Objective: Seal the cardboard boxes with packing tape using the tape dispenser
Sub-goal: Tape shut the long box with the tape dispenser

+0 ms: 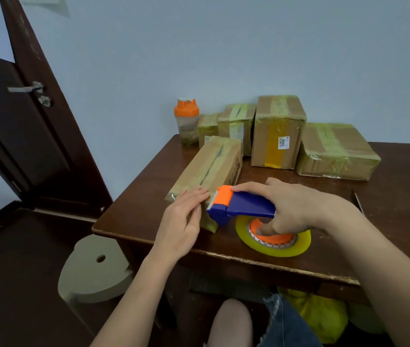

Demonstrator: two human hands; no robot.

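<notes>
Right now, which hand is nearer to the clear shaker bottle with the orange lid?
Left. The left hand presses the long cardboard box's near end, below the shaker bottle; the right hand grips the blue-and-orange tape dispenser, farther right.

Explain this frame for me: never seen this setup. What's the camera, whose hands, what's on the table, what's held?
One picture, taken by a wide-angle camera worn on a person's head, looking down at their own bare hands; there is no robot. The right hand has its grip on a blue and orange tape dispenser carrying a yellow tape roll. The left hand presses flat on the near end of a long cardboard box. Behind it on the brown table stand four taped boxes and an orange-lidded shaker bottle.
</notes>
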